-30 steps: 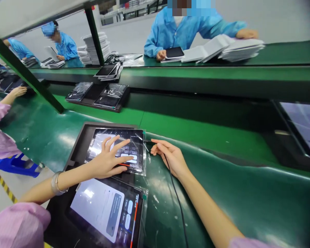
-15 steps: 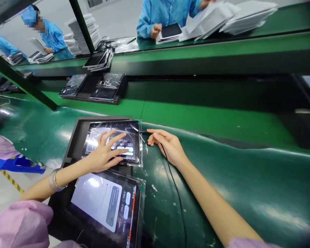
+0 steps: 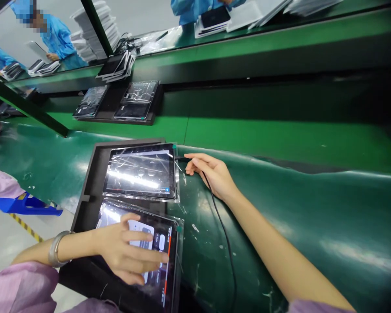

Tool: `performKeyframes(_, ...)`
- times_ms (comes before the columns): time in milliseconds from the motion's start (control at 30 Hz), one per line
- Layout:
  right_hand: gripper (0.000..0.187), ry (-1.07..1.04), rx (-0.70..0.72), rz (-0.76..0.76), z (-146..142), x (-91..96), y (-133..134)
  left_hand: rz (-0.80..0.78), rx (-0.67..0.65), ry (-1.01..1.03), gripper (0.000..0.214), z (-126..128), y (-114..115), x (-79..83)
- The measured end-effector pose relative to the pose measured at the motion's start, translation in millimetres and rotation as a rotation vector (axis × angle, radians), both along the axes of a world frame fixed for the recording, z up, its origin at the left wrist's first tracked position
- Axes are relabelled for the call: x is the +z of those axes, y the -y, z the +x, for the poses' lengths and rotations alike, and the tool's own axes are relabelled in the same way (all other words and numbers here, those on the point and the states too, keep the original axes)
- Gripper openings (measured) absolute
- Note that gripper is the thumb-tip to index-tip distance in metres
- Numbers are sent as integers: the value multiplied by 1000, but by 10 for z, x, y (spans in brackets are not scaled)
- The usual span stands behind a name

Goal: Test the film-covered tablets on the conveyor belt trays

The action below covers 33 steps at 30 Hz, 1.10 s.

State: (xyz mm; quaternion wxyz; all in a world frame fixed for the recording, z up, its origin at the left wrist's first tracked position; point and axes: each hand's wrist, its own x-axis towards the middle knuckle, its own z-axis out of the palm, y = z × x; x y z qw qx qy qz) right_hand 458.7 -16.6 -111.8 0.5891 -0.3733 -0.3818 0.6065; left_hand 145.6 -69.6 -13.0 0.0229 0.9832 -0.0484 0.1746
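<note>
Head view: left hand (image 3: pixel 127 254) flat, fingers spread on near tablet (image 3: pixel 156 284) in tray (image 3: pixel 90 174). Right hand (image 3: pixel 211 174) pinches cable (image 3: pixel 223 234) beside far tablet (image 3: pixel 140 171). Glass looks stiff, film-slick and fragile; I'd lift by the edges.

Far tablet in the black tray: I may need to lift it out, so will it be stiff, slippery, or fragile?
The far tablet: probably stiff, a flat slab. Its glossy clear wrap looks loose, so likely slippery. The cable at its right edge, by the right hand, may tug it.
</note>
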Motion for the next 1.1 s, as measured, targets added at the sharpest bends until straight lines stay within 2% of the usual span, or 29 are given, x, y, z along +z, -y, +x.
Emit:
performKeyframes(67, 25, -1, -2, -2, 1, 8, -1, 38, 12, -2, 37, -12, 47, -45)
performKeyframes(200, 23, 9, -3, 9, 12, 12, 13, 15, 147, -41, 42, -38, -5, -135)
performKeyframes(467, 23, 65, -8, 27, 47, -14, 26, -41, 123, -86, 42, -10, -92, -249)
performKeyframes(600, 34, 299, -46, 38, 18, 83, -9, -60, 92, -91, 38, 50, -115, -165)
performKeyframes(700, 32, 544, -96, 108, 5, 178, -71, -118, 50, -174, 32, 170, -199, 33)
performKeyframes(767, 29, 710, -90, 193, 23, 236, -125, -179, 83, -273, 33, 326, -324, 189)
performKeyframes(867, 31, 970, -32, 320, 85, 313, -199, -202, 328, -311, 54, 671, -648, 314)
performKeyframes(933, 31, 1101, -3, 373, 132, 360, -228, -198, 514, -267, 71, 919, -915, 281)
performKeyframes(967, 31, 1142, 6, 392, 151, 383, -238, -209, 566, -262, 78, 1026, -1039, 240)
performKeyframes(1033, 30, 1203, 22, 431, 172, 427, -256, -244, 596, -279, 83, 1183, -1227, 145)
performKeyframes(1100, 29, 1252, 45, 482, 172, 465, -287, -266, 601, -301, 78, 1260, -1309, 85)
